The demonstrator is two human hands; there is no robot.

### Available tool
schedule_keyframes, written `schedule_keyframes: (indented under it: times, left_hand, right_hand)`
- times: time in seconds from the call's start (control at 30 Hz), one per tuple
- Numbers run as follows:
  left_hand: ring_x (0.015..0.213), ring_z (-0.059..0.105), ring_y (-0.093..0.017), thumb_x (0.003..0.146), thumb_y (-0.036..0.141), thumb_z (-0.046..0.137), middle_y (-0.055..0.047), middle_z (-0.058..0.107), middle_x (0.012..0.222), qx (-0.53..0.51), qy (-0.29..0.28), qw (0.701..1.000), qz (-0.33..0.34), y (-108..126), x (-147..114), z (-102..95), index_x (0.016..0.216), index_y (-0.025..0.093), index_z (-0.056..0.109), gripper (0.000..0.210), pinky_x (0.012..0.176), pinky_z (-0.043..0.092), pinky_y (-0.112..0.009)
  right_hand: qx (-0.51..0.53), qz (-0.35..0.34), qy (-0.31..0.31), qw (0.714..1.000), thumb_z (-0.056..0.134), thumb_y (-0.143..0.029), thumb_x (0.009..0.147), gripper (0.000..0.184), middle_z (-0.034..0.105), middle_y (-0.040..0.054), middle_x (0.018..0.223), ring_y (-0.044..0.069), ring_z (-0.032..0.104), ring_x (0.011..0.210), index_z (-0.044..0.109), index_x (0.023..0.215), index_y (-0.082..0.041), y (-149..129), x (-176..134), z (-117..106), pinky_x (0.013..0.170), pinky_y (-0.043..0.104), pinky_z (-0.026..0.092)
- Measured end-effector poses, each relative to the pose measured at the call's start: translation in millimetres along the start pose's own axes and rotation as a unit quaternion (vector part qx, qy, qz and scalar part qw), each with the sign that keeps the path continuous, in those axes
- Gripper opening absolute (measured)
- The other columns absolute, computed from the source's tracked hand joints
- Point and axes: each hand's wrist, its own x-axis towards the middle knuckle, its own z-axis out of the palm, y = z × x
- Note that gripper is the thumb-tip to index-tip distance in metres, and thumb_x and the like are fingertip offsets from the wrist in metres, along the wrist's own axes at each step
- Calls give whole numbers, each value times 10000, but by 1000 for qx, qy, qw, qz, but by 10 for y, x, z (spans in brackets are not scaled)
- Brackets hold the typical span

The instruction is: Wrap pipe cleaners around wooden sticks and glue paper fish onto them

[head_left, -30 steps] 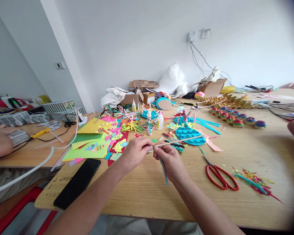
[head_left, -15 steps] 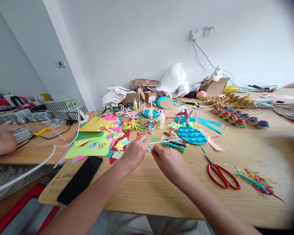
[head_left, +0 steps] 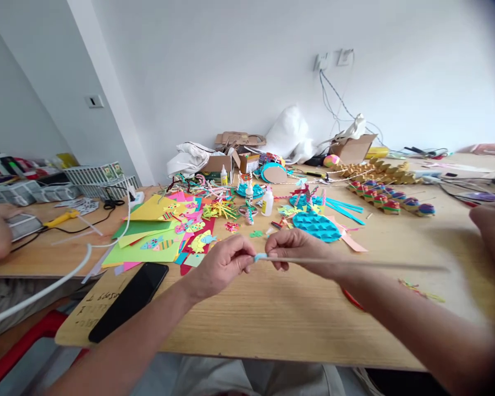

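Pale-blue strip (head_left: 260,256) sits between your hands, seemingly wound round one end of the thin stick (head_left: 357,264) — left hand (head_left: 226,263) pinching there, right hand (head_left: 297,248) gripping stick beside it — the visible remainder bare.

Black phone (head_left: 128,303) lies flat on the desk (head_left: 239,330). Right of the phone, left grip (head_left: 251,259) and right grip (head_left: 272,259) pinch a light-blue strip (head_left: 260,257) at one end of a thin stick (head_left: 355,264). Beyond the phone: paper sheets (head_left: 121,254) with fish cut-outs (head_left: 164,245). Well right of the phone: red handle (head_left: 352,300), partly hidden by the right forearm (head_left: 412,311).
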Motion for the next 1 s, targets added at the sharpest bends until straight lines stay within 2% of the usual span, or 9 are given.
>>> schedule_keyframes:
  times: [0.1, 0.2, 0.37, 0.5, 0.57, 0.67, 0.77, 0.9, 1.0]
  left_hand:
    - [538, 451, -84, 802, 218, 433, 35, 469, 599, -78, 92, 991, -50, -177, 54, 53, 777, 174, 443, 52, 515, 368, -204]
    - [568, 466, -98, 775, 154, 436, 27, 478, 613, 32, 158, 985, -55, -295, 131, 75, 744, 174, 462, 45, 533, 370, -214]
    - [707, 482, -140, 798, 114, 396, -21, 513, 742, 301, 128, 945, -5, -319, 161, 106, 706, 166, 483, 137, 627, 383, -257]
    - [711, 479, -145, 834, 108, 324, -34, 503, 780, 390, 13, 920, 25, -206, 102, 67, 752, 164, 501, 203, 613, 378, -255]
    - [696, 473, -134, 835, 108, 327, -24, 504, 776, 378, -50, 923, 45, -83, 75, -1, 765, 170, 513, 208, 615, 372, -248]
    - [704, 474, -113, 829, 140, 383, -7, 515, 747, 252, -148, 954, 72, 119, 42, -115, 739, 171, 528, 173, 640, 368, -227]
    - [612, 463, -86, 792, 179, 461, 23, 490, 647, 51, -123, 991, 2, 199, 3, -139, 720, 172, 508, 86, 580, 365, -205]
    - [514, 435, -66, 783, 254, 464, 41, 460, 606, -161, 27, 984, -73, 56, -2, -2, 764, 175, 446, 83, 489, 342, -188]
    - [514, 426, -72, 779, 232, 448, 45, 449, 579, -122, 118, 983, -74, -98, 52, 82, 742, 173, 436, 71, 493, 342, -191]
  right_hand:
    - [-14, -10, 142, 990, 489, -320, 754, 214, 495, -37, 513, 58, 407, 401, 505, 612, -161, 211, 46, 274, 404, 180, 309]
    - [-207, 4, 210, 956, 426, -249, 804, 216, 554, -10, 546, 70, 457, 426, 529, 635, -162, 296, 83, 474, 433, 185, 309]
    - [-561, 30, 141, 815, 387, -137, 813, 202, 644, 74, 676, 147, 582, 579, 587, 795, -159, 128, 56, 520, 469, 225, 274]
    - [-618, 35, 76, 782, 436, -69, 749, 198, 638, 58, 651, 159, 578, 568, 596, 759, -185, -153, -18, 340, 454, 233, 237]
    - [-596, 45, 45, 801, 469, -66, 730, 186, 621, 39, 612, 146, 557, 557, 606, 708, -190, -275, -51, 187, 460, 227, 244]
    - [-414, 5, -82, 907, 487, -131, 755, 164, 558, -20, 538, 95, 495, 508, 597, 646, -184, -361, -92, -55, 475, 198, 296]
    - [-155, -5, -134, 979, 489, -244, 775, 165, 512, -48, 508, 74, 452, 472, 590, 664, -176, -297, -116, -173, 463, 183, 332]
    - [43, -14, 13, 999, 545, -346, 735, 196, 517, -42, 511, 70, 431, 440, 571, 659, -167, -33, -61, 16, 420, 186, 313]
    - [78, -42, 143, 986, 507, -378, 756, 285, 503, -39, 494, 53, 387, 398, 528, 574, -160, 181, 41, 304, 413, 187, 300]
